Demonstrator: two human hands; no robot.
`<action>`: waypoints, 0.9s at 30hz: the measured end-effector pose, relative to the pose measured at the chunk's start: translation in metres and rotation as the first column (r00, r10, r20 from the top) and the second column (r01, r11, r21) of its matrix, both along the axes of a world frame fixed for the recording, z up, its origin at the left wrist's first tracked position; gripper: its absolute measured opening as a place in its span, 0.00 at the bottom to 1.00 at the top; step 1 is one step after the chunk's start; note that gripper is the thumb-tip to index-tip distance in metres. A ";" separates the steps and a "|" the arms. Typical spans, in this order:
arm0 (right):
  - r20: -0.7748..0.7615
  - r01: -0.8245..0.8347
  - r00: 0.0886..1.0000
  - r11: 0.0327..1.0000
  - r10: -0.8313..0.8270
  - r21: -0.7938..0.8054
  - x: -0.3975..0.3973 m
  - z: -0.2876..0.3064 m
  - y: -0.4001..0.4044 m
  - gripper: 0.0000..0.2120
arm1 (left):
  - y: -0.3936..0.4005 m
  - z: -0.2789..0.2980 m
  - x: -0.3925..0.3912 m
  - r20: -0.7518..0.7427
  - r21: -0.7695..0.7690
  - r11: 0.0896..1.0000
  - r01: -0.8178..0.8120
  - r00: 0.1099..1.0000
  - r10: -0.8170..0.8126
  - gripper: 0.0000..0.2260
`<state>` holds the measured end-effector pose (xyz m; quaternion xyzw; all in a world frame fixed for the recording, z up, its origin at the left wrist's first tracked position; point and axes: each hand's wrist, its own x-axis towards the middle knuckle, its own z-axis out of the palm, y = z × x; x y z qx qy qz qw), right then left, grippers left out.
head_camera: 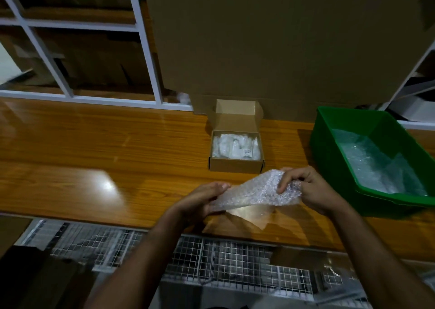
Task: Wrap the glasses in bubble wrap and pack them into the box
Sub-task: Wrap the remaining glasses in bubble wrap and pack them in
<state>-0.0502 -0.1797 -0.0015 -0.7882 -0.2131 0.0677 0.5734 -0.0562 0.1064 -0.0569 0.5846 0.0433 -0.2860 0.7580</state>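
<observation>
Wooden counter (70,148) carries a green bin (329,148) at its right end, plastic wrap inside. Small cardboard box (235,166) sits toward the back edge, lid up, white wrapped bundles already in it. Near the front edge, bubble wrap (254,192) is held above the surface — left hand (200,198) pinches its left end, right hand (308,188) curls over the right end. Whether a glass is inside — cannot tell. Judgement: keep the roll taut, tuck the ends before boxing.

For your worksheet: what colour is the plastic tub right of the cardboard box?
Green plastic tub, clearest in the head view.
</observation>
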 end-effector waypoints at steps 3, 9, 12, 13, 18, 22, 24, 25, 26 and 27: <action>-0.016 0.003 1.000 0.998 -0.002 0.059 -0.002 0.000 0.006 0.29 | -0.003 -0.007 0.010 0.015 0.014 1.000 0.000 1.000 0.000 0.26; -0.139 0.098 0.988 0.962 -0.064 0.255 -0.003 0.004 0.012 0.26 | -0.003 -0.015 0.015 0.049 -0.044 0.974 0.221 0.974 -0.219 0.24; -0.201 0.148 0.976 0.931 -0.084 0.333 -0.004 0.003 0.015 0.09 | -0.002 -0.012 0.018 0.068 -0.081 0.968 0.237 0.970 -0.232 0.20; -0.222 0.164 0.971 0.922 -0.089 0.350 -0.004 0.001 0.015 0.06 | -0.002 -0.012 0.020 0.073 -0.076 0.968 0.240 0.969 -0.234 0.21; -0.197 0.252 0.959 0.932 -0.204 0.262 -0.008 -0.006 0.007 0.13 | 0.005 -0.013 0.030 0.060 -0.150 0.981 0.123 0.992 -0.115 0.23; -0.163 0.249 0.959 0.965 -0.233 0.083 -0.015 -0.011 0.003 0.18 | 0.015 -0.012 0.044 0.162 -0.039 0.998 -0.040 0.986 0.046 0.15; -0.160 0.236 0.959 0.972 -0.235 -0.014 -0.016 -0.014 -0.001 0.19 | 0.014 -0.008 0.050 0.244 0.045 0.993 -0.105 0.966 0.091 0.10; -0.157 0.251 0.955 0.968 -0.252 -0.025 -0.013 -0.016 -0.004 0.20 | 0.013 -0.006 0.054 0.288 0.080 0.987 -0.137 0.951 0.109 0.09; -0.154 0.287 0.946 0.958 -0.285 -0.008 -0.010 -0.015 -0.007 0.21 | 0.012 -0.005 0.058 0.333 0.108 0.979 -0.174 0.934 0.130 0.09; -0.149 0.342 0.930 0.939 -0.335 0.024 -0.005 -0.012 -0.007 0.20 | 0.010 -0.004 0.062 0.368 0.125 0.970 -0.209 0.918 0.150 0.09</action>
